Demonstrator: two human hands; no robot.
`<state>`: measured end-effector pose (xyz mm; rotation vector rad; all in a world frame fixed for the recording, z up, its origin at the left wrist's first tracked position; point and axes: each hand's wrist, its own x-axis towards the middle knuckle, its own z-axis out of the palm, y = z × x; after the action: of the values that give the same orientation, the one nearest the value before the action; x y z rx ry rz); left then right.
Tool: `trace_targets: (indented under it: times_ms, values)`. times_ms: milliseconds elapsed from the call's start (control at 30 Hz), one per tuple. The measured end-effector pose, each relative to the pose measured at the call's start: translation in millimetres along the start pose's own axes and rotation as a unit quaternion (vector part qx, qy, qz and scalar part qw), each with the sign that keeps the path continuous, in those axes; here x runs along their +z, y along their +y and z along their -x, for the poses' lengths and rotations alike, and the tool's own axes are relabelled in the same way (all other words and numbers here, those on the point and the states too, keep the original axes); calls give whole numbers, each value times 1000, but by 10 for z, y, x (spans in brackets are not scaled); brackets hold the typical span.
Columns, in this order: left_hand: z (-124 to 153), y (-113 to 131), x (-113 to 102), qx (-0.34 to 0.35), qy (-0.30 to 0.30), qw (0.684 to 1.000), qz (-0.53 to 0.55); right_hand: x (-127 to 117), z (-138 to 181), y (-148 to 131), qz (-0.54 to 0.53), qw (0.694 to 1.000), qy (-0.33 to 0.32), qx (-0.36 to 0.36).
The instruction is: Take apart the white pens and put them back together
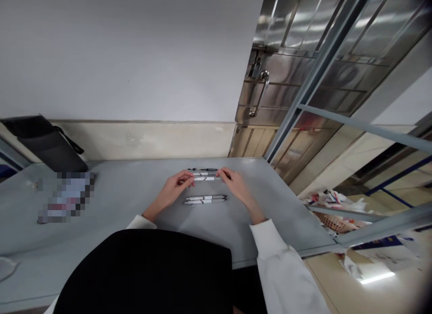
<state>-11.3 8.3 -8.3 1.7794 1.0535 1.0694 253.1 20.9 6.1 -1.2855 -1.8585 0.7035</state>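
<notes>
Step in hand: left hand [173,186] and right hand [236,184] each pinch an end of the white pen [206,178], far-centre on the desk [128,206] (two pens [205,199] lie nearer). Moving it needs a level grip.

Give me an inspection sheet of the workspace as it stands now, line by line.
Surface: grey table, set against a pale wall.
Job's things: white pen lying crosswise between the hands; pen pair side by side, nearer the person; dark pen just beyond.
Clutter: black bag at the back left; blurred item in front of it.
Hands: left hand and right hand each have a fingertip grip on one end of the white pen.
Cables: nothing seen.
Surroundings: metal door with a handle; metal frame; waste basket on the floor at right.
</notes>
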Motion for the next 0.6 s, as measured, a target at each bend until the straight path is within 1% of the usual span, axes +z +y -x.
trace_targets:
  times_ms: [100,200,267,367,433,600]
  values:
    - [6,21,-15,1,2,1000,-16,23,5,55,-14,1000,-8,-4]
    - [12,17,-36,3,-10,1000,-17,26,10,78,-9,1000,-17,-14]
    - [21,11,-52,4,-26,999,-24,10,26,76,-18,999,-48,-18]
    - [41,17,-74,8,-48,997,-57,-26,69,66,-45,991,-124,-14]
    - [58,31,-87,9,-58,995,-79,-46,97,64,-54,986,-159,-13]
    - [82,39,-111,0,-74,992,-101,-52,114,72,-49,980,-194,-25]
